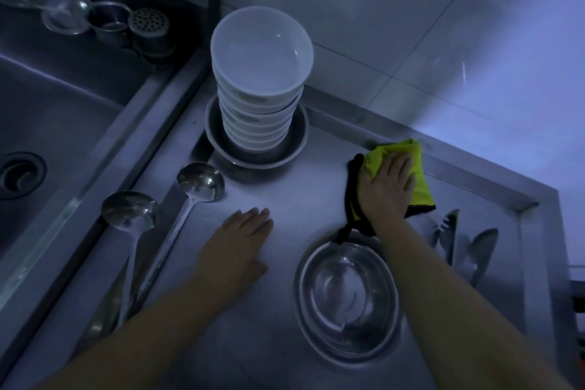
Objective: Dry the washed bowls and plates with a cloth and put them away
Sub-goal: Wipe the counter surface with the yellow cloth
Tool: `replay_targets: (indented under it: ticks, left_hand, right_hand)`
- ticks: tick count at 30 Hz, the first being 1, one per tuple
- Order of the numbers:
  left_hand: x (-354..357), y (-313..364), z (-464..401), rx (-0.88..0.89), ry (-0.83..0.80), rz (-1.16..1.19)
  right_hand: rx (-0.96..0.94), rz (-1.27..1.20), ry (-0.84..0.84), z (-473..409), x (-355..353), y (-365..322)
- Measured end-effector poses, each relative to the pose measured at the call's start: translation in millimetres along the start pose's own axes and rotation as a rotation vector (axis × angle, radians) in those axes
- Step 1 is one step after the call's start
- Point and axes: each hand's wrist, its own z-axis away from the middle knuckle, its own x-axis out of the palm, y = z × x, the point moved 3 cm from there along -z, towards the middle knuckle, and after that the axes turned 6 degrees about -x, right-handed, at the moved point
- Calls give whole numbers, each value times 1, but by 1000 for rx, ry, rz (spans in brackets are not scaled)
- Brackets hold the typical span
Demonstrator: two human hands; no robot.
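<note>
Cloth [408, 165], yellow w/ black edge, lay flat on steel counter [285, 342], far right; right hand [387, 188] pressed it, fingers straight. Left hand [240, 244] rested flat nearby. White bowl stack [261, 79] stood far left; steel bowl [348, 294] near. No readable writing.

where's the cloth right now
In the head view the cloth lies flat on the steel counter at right, under the right hand, beyond the steel bowls and right of the white bowl stack.
</note>
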Motion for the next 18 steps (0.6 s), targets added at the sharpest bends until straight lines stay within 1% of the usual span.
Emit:
replay_targets:
  ticks: [2,4,6,8,10,13,18]
  left_hand:
    - [1,-1,-3,-5,2,26]
    - [3,-1,-5,-18,5,48]
    - [4,1,-5,-23,2,56]
    - [6,2,-4,-43,-2,93]
    - [5,4,-4,-51,-3,93]
    - [4,6,-5,-50,-13,50]
    - [5,5,-6,-64,-11,47]
  right_hand:
    - [-157,31,30,-1,2,-7]
    - [-382,60,43,-5,4,-20]
    - [-579,86,30,-17,4,-40]
    - [-731,117,14,-30,4,-61]
    - [-827,151,-7,-42,3,-73]
    - [-917,196,-7,-52,2,-77]
    - [-964,200,0,-51,1,-77]
